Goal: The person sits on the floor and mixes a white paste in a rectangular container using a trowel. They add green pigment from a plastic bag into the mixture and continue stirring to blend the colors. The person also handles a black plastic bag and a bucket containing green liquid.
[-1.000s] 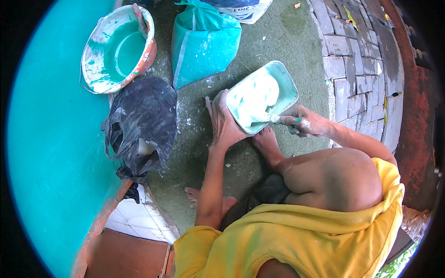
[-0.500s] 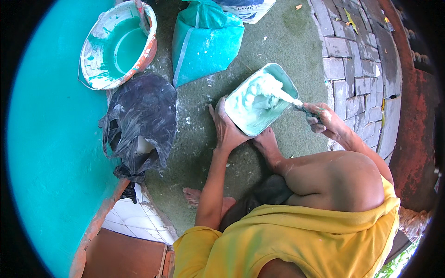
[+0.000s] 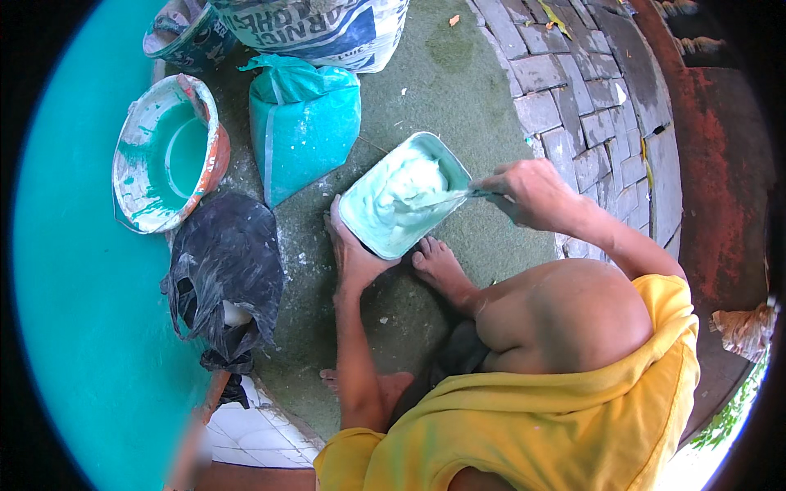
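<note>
A rectangular pale plastic container (image 3: 370,211) holds mint-white paste (image 3: 413,176), stirred into uneven lumps. My left hand (image 3: 350,245) grips its lower left side, fingers wrapped round the edge. At the container's right end, my right hand (image 3: 532,192) is closed on the handle of a paint-smeared spatula (image 3: 479,193), whose blade rests in the paste near the right rim. The blade's tip is hard to make out. My bare foot (image 3: 438,266) is just below the container on the concrete.
A bucket (image 3: 135,180) with turquoise paint, a second bucket (image 3: 188,45), a turquoise sack (image 3: 303,139), a white printed sack (image 3: 327,33) and a crumpled black plastic bag (image 3: 225,254) lie left and behind. A turquoise wall (image 3: 70,270) borders the left; grey pavers (image 3: 573,106) edge the concrete rightward.
The view has shifted, bringing more of the upper sacks and a second bucket in. My right hand has turned palm-down with the spatula, and the blade now lies flatter across the paste.
</note>
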Demonstrator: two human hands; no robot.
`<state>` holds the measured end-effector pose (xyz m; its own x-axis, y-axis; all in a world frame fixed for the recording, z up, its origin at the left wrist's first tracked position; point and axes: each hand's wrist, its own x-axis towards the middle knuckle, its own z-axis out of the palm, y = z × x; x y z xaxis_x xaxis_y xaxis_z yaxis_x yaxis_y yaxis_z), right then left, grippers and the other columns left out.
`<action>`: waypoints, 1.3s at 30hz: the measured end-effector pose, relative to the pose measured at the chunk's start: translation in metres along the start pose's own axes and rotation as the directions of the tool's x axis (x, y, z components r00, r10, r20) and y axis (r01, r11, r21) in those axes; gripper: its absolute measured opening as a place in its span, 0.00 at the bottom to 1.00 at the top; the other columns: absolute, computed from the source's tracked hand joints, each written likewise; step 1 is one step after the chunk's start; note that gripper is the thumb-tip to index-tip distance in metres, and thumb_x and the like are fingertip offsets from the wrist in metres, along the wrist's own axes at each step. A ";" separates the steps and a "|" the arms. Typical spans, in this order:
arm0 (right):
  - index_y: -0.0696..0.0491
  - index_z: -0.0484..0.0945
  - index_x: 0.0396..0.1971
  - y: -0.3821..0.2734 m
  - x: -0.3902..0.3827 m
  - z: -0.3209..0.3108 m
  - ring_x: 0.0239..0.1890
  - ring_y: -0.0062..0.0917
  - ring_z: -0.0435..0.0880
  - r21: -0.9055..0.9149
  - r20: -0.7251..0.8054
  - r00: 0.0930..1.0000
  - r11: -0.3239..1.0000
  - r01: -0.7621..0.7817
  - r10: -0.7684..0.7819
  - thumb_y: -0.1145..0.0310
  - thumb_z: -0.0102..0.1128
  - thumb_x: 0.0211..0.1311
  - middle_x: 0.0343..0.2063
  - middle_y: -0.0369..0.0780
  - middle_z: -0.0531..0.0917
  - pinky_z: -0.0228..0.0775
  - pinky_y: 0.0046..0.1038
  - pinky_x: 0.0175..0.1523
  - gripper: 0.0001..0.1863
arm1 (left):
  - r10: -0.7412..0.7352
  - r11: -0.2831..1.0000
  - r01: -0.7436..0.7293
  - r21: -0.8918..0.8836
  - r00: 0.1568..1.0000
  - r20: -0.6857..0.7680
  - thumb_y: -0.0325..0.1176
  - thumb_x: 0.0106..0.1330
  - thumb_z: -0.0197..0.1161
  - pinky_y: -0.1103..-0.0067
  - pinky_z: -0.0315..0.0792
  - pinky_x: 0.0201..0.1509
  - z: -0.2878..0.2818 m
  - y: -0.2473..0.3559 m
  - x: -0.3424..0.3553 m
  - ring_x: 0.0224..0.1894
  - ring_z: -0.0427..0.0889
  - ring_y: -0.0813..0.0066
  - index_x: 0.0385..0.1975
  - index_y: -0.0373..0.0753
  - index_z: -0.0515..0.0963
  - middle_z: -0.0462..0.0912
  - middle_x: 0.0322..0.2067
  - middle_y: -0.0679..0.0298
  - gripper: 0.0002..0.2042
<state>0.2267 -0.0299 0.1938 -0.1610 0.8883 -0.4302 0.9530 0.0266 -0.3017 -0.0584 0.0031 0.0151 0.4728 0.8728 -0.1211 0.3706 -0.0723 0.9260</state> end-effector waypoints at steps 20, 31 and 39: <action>0.44 0.82 0.43 -0.009 0.032 -0.005 0.24 0.34 0.83 -0.150 -0.049 0.984 0.975 0.165 -0.174 0.70 0.58 0.56 0.21 0.42 0.82 0.74 0.36 0.27 0.14 | 0.018 0.989 -0.022 0.146 0.999 0.028 0.51 0.28 0.81 0.48 0.37 0.74 0.000 -0.024 0.001 0.70 0.52 0.43 0.67 0.32 0.40 0.54 0.66 0.44 0.68; 0.52 0.83 0.38 0.000 0.022 0.009 0.27 0.40 0.83 0.118 0.063 0.998 0.993 0.003 -0.010 0.70 0.59 0.59 0.24 0.46 0.83 0.75 0.39 0.32 0.09 | -0.026 0.995 0.026 0.100 1.000 0.008 0.50 0.27 0.83 0.51 0.41 0.74 -0.003 0.008 0.013 0.67 0.57 0.43 0.64 0.32 0.44 0.58 0.61 0.44 0.65; 0.52 0.83 0.37 0.001 0.045 0.018 0.26 0.43 0.82 0.042 -0.185 0.980 0.996 0.084 -0.075 0.71 0.60 0.59 0.26 0.47 0.83 0.73 0.38 0.31 0.08 | 0.202 0.961 -0.187 0.201 0.978 -0.056 0.52 0.27 0.82 0.45 0.39 0.72 -0.002 0.017 0.017 0.66 0.58 0.45 0.65 0.38 0.45 0.58 0.61 0.47 0.64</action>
<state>0.2162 0.0013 0.1586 -0.1818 0.9532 -0.2416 0.9246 0.0821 -0.3721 -0.0457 0.0182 0.0296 0.4926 0.8657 0.0888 0.4287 -0.3303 0.8409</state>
